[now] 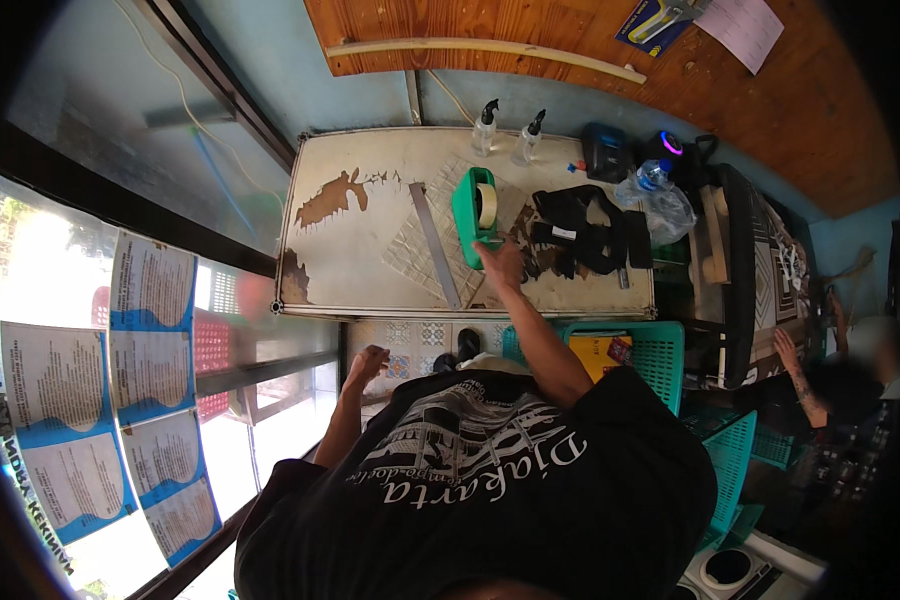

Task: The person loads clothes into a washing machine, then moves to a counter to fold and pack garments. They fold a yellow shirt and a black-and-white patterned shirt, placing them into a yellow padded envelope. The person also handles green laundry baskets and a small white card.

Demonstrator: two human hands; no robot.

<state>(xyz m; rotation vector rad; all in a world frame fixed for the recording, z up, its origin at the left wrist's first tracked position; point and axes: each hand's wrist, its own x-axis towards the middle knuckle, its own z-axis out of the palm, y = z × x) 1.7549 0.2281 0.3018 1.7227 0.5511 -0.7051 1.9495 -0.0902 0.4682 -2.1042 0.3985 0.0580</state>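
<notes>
A green tape dispenser (pixel 467 215) with a roll of pale tape (pixel 486 206) stands on the worn white table. My right hand (pixel 503 265) is closed at its near end, with the thumb against the green body. The fingertips are partly hidden. My left hand (pixel 369 367) hangs in the air before the table's front edge, fingers loosely bent and apart, with nothing visible in it. Left of the dispenser, a metal ruler (pixel 434 245) lies slantwise across a pale gridded mat (pixel 400 262). Black straps (pixel 595 225) lie bunched to the right of my right hand.
Two clear spray bottles (pixel 484 130) stand at the table's back edge. A plastic water bottle (pixel 654 175) and dark devices (pixel 605 150) crowd the back right corner. A green basket (pixel 665 360) with a yellow packet (pixel 600 355) sits below the table's front. Another person (pixel 820 390) is at the far right.
</notes>
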